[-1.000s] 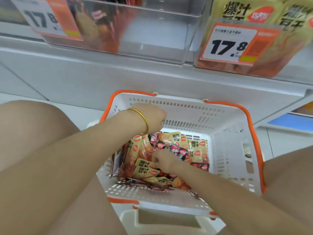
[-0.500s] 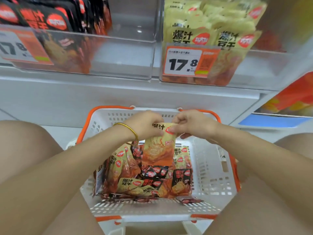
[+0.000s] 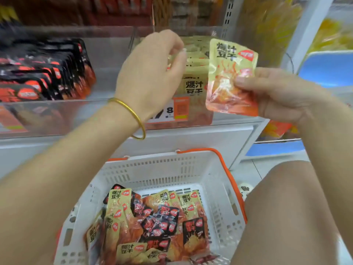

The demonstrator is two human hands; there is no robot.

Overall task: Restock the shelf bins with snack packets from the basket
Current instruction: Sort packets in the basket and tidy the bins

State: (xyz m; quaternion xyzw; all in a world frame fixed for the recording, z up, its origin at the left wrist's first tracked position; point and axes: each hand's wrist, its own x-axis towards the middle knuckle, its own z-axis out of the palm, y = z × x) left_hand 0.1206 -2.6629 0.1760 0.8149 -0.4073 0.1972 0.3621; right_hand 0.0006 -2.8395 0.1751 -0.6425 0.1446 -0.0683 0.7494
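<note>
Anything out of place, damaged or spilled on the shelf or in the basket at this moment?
Nothing stands out. The yellow packet in the right hand looks intact, the shelf bins' packets stand in rows, and the basket holds a loose, mixed pile, with nothing spilled outside it.

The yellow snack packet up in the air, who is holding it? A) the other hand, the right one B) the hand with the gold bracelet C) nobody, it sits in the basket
A: the right hand pinches the yellow packet; the braceleted left hand reaches into the bin.
</note>
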